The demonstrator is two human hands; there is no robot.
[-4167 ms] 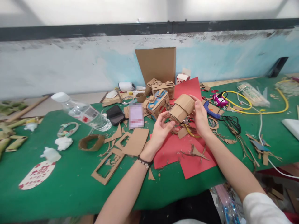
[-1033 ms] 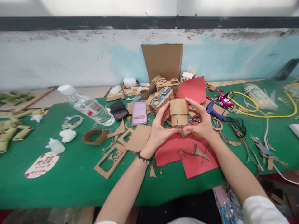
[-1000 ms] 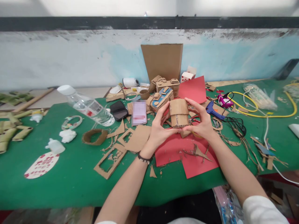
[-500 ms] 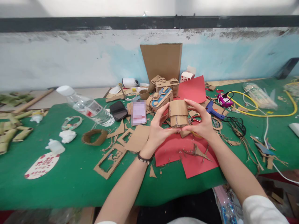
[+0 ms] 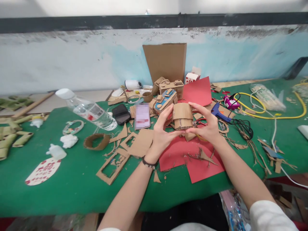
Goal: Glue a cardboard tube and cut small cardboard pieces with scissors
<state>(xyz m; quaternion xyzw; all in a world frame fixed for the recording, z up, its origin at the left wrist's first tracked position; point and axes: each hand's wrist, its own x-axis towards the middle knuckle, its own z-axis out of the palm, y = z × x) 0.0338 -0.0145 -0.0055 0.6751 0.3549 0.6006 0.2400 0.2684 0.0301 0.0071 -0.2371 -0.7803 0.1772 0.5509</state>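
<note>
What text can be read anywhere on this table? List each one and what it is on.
No text can be read.
Water bottle: label print too small to read.
Small white and red carton: red marks too small to read.
Phone: screen blurred.
White and red oval card: red marks, unreadable.
Cardboard piece held by left hand and right hand: none.

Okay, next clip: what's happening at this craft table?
A person holds a small cardboard piece up between both hands, left hand and right hand gripping its sides above a sheet of red paper. The green table around it carries cardboard offcuts, a lying water bottle, a phone and a blue glue gun.
</note>
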